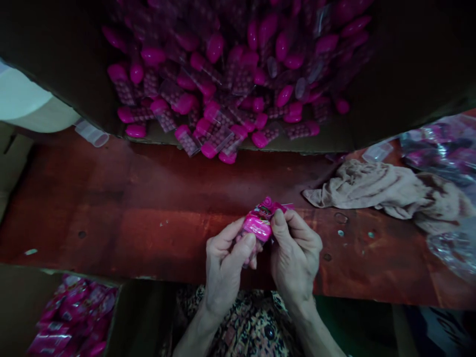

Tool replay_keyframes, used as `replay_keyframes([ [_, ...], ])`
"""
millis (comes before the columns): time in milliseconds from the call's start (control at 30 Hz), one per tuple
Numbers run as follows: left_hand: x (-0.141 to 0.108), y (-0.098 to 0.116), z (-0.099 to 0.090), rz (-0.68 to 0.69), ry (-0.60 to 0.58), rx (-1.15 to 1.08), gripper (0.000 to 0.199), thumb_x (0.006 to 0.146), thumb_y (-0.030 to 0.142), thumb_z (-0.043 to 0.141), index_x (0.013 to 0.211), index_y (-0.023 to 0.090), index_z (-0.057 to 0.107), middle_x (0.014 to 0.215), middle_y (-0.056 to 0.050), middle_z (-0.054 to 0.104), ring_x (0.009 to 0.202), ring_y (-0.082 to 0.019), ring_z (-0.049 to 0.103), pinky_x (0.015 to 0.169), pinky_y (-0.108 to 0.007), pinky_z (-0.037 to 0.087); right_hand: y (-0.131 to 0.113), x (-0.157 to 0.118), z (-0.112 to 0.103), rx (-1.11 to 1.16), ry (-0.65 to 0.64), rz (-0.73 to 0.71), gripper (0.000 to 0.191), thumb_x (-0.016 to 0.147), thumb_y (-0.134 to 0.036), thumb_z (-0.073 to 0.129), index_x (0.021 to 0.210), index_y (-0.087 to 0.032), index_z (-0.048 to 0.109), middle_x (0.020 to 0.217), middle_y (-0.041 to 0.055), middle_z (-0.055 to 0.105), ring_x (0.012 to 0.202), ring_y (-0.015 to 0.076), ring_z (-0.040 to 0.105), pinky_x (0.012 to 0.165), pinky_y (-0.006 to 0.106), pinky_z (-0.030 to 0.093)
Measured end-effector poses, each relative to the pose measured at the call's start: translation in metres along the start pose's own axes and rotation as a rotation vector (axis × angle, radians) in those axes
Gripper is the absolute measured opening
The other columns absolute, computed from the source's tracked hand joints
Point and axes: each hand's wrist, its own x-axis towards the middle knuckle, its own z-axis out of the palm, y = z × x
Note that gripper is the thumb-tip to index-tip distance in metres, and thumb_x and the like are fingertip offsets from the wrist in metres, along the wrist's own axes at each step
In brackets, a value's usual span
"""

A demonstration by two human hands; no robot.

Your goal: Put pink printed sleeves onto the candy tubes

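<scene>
Over the front part of the red-brown table, my left hand (225, 263) is closed round a small clear candy container with a pink cap (257, 228). Its thumb presses just below the cap, and the body is partly hidden by the fingers. A shiny pink printed wrapper (266, 207) is at the cap end. My right hand (296, 255) pinches the wrapper's right side between thumb and fingers. Whether the wrapper goes round the container or only lies against it, I cannot tell. Behind my hands, many similar pink-capped containers (215, 131) full of small balls lie heaped in a cardboard box.
The open cardboard box (316, 144) stands at the table's back. A crumpled stained cloth (386, 191) lies on the right, with clear plastic bags (453, 253) beside it. Empty clear containers (92, 133) sit at back left. Pink wrapped packs (74, 317) fill a lower-left box.
</scene>
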Motion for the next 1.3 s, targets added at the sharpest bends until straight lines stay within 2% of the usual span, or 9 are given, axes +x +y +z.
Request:
replay_keyframes([
  [133, -0.003, 0.005, -0.002, 0.068, 0.039, 0.273, 0.022, 0.083, 0.027, 0.057, 0.098, 0.021, 0.07, 0.059, 0.004, 0.051, 0.05, -0.007, 0.04, 0.047, -0.019, 0.037, -0.01, 0.008, -0.004, -0.192, -0.17, -0.036, 0.014, 0.081, -0.035, 0.061, 0.079, -0.021, 0.061, 0.066, -0.0032, 0.056, 0.058, 0.0112, 0.051, 0.051, 0.022, 0.041],
  [233, -0.004, 0.004, -0.003, 0.173, 0.072, 0.481, 0.019, 0.081, 0.026, 0.059, 0.094, 0.02, 0.071, 0.063, 0.003, 0.055, 0.052, -0.008, 0.044, 0.051, -0.019, 0.04, -0.017, 0.01, -0.003, -0.355, -0.26, -0.164, 0.007, 0.077, -0.027, 0.067, 0.075, -0.021, 0.064, 0.071, -0.0017, 0.06, 0.065, 0.0129, 0.056, 0.06, 0.026, 0.044],
  [433, -0.005, -0.01, -0.005, 0.396, 0.128, 0.625, 0.026, 0.078, 0.019, 0.061, 0.102, 0.022, 0.07, 0.073, 0.0, 0.064, 0.06, -0.011, 0.054, 0.06, -0.02, 0.046, -0.015, 0.002, 0.0, -0.453, -0.139, -0.338, 0.013, 0.081, -0.018, 0.063, 0.069, -0.019, 0.064, 0.066, -0.003, 0.057, 0.063, 0.0111, 0.054, 0.06, 0.025, 0.043],
  [633, -0.008, -0.016, -0.002, 0.517, 0.093, 0.626, 0.037, 0.077, 0.012, 0.062, 0.113, 0.022, 0.066, 0.077, -0.002, 0.066, 0.061, -0.012, 0.056, 0.06, -0.023, 0.048, -0.014, -0.001, -0.003, -0.4, -0.011, -0.238, 0.016, 0.082, -0.02, 0.062, 0.066, -0.018, 0.062, 0.061, -0.0045, 0.051, 0.053, 0.0086, 0.046, 0.051, 0.022, 0.037],
  [867, -0.008, -0.011, 0.001, 0.344, 0.144, 0.501, 0.025, 0.076, 0.02, 0.064, 0.099, 0.025, 0.072, 0.074, -0.001, 0.068, 0.059, -0.012, 0.057, 0.058, -0.024, 0.049, -0.01, -0.001, -0.003, -0.362, 0.045, -0.182, 0.017, 0.081, -0.024, 0.063, 0.065, -0.019, 0.062, 0.058, -0.0052, 0.049, 0.051, 0.0089, 0.044, 0.049, 0.022, 0.037],
  [1000, -0.004, -0.011, 0.004, 0.111, 0.114, 0.198, 0.016, 0.076, 0.025, 0.065, 0.089, 0.021, 0.073, 0.064, 0.002, 0.066, 0.052, -0.011, 0.056, 0.053, -0.023, 0.048, -0.009, -0.001, -0.001, -0.481, 0.08, -0.307, 0.014, 0.082, -0.022, 0.062, 0.068, -0.019, 0.062, 0.06, -0.0039, 0.054, 0.052, 0.0097, 0.047, 0.052, 0.023, 0.039],
  [1100, 0.0, -0.013, 0.004, 0.026, 0.117, -0.02, 0.013, 0.074, 0.023, 0.067, 0.085, 0.019, 0.072, 0.06, 0.002, 0.066, 0.049, -0.009, 0.055, 0.048, -0.02, 0.045, -0.011, 0.0, 0.0, -0.514, 0.046, -0.378, 0.014, 0.081, -0.022, 0.062, 0.068, -0.019, 0.062, 0.063, -0.0029, 0.056, 0.056, 0.0101, 0.051, 0.055, 0.023, 0.042],
  [1200, 0.003, -0.011, 0.003, -0.054, 0.123, -0.103, 0.01, 0.073, 0.022, 0.068, 0.081, 0.017, 0.072, 0.054, 0.002, 0.065, 0.046, -0.008, 0.055, 0.044, -0.017, 0.042, -0.012, 0.005, -0.003, -0.331, -0.06, -0.146, 0.014, 0.082, -0.032, 0.061, 0.076, -0.02, 0.065, 0.064, -0.0027, 0.057, 0.052, 0.0096, 0.051, 0.05, 0.022, 0.042],
  [1300, 0.004, -0.006, 0.001, -0.119, 0.111, -0.18, 0.011, 0.076, 0.025, 0.064, 0.079, 0.017, 0.072, 0.047, 0.002, 0.062, 0.042, -0.007, 0.054, 0.041, -0.015, 0.038, -0.007, 0.011, -0.011, -0.062, -0.193, 0.127, 0.027, 0.076, -0.043, 0.066, 0.091, -0.021, 0.067, 0.072, -0.001, 0.064, 0.055, 0.0102, 0.056, 0.051, 0.022, 0.046],
])
